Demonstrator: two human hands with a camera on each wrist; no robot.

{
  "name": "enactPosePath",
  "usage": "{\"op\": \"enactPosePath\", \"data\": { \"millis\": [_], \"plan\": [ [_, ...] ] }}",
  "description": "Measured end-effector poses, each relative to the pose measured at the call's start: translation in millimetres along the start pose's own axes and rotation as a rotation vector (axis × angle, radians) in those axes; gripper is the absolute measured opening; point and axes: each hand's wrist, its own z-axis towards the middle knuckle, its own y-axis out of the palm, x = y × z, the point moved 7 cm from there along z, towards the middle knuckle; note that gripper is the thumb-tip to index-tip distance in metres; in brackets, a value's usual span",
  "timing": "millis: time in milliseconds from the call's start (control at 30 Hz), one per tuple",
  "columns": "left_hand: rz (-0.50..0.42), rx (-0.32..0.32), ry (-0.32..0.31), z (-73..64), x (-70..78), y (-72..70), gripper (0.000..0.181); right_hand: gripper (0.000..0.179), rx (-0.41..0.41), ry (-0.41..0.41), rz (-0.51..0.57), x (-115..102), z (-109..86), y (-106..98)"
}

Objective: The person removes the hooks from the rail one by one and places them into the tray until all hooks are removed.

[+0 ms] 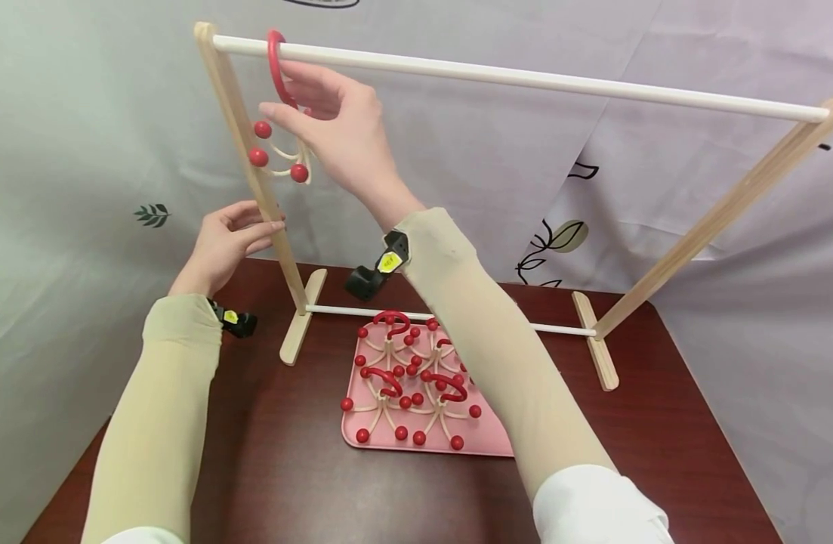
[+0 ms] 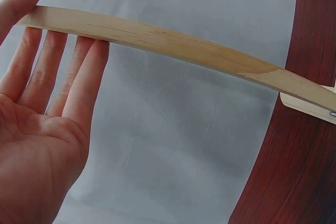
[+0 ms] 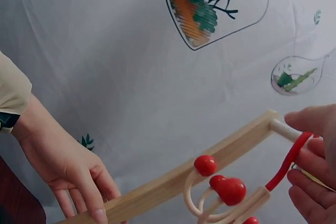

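A wooden post (image 2: 157,35) forms the left side of a rack; my left hand (image 1: 219,245) holds it between thumb and fingers, below mid-height. From the white top rod (image 1: 525,76) hangs a red hook (image 1: 276,68), near the rod's left end. Below the hook are beige curved arms (image 3: 202,205) tipped with red balls (image 1: 298,173). My right hand (image 1: 344,125) is at this hook, fingers behind it and thumb in front. In the right wrist view, thumb and fingers stand apart around the hook; whether the fingers touch it, I cannot tell.
On the dark red table (image 1: 287,453) lies a pink tray (image 1: 470,447), bearing several similar red-hooked pieces (image 1: 442,400), partly hidden by my right forearm. The rack's right post (image 1: 722,219) slants down to a wooden foot (image 1: 596,344). Patterned cloth (image 1: 457,151) hangs behind.
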Motion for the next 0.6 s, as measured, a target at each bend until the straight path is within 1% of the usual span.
{"op": "enactPosePath", "data": {
  "millis": [133, 267, 367, 467, 600],
  "plan": [
    [-0.03, -0.002, 0.0, -0.4, -0.7, 0.2, 0.038, 0.035, 0.093, -0.021, 0.005, 4, 2.0, -15],
    [-0.04, -0.004, 0.001, -0.7, -0.9, 0.3, 0.037, 0.023, 0.172, -0.034, 0.014, 4, 1.2, -32],
    [-0.037, -0.002, -0.004, -0.4, -1.1, 0.0, 0.037, 0.02, 0.216, -0.024, 0.003, 2, -2.6, -43],
    [-0.037, 0.0, -0.007, 0.1, -1.4, -0.4, 0.038, 0.019, 0.25, -0.031, -0.001, -5, -10.0, -52],
    [-0.043, -0.004, -0.004, 0.9, -2.6, -0.2, 0.038, 0.018, 0.281, -0.076, 0.019, -18, -20.6, -64]
  ]
}}
